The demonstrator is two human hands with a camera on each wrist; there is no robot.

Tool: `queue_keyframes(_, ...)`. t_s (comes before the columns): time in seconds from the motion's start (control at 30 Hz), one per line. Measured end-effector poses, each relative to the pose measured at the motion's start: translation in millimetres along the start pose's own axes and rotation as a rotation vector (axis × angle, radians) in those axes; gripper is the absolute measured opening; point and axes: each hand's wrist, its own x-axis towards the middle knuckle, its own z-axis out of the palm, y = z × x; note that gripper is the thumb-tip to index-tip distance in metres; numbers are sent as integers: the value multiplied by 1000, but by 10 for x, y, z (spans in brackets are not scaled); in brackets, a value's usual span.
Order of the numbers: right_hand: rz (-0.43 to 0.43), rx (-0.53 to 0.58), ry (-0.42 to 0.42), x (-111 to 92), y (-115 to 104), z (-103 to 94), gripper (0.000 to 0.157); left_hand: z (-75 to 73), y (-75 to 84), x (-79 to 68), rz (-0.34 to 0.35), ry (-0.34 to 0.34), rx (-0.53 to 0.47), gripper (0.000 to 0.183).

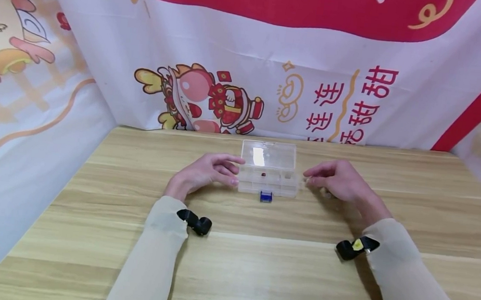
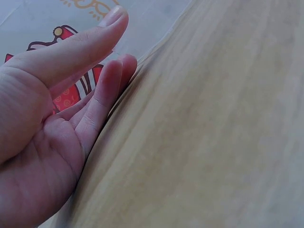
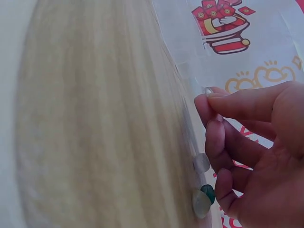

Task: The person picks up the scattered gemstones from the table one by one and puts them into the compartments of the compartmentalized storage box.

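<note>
Pinching a small whitish stone (image 3: 208, 91) (mostly hidden), presumably for control, the right hand (image 3: 259, 142) faces the left hand (image 1: 208, 170), relaxed beside the divided plastic box (image 1: 278, 189), perhaps steadying it.

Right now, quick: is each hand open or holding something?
Left hand: open, at the box's left edge.
Right hand: closed, pinching a small pale stone.

sleeves (image 1: 152, 257): cream, long, plain | wrist mounts (image 1: 193, 221): black, rounded ends | right mount (image 1: 347, 250): yellow patch (image 1: 358, 244)
</note>
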Motion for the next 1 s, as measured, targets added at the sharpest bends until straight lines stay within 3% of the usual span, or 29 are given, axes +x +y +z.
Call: queue_keyframes(1.0,-31,83,43,-21,-115,48,26,0,14,-8,8,-2,1,58)
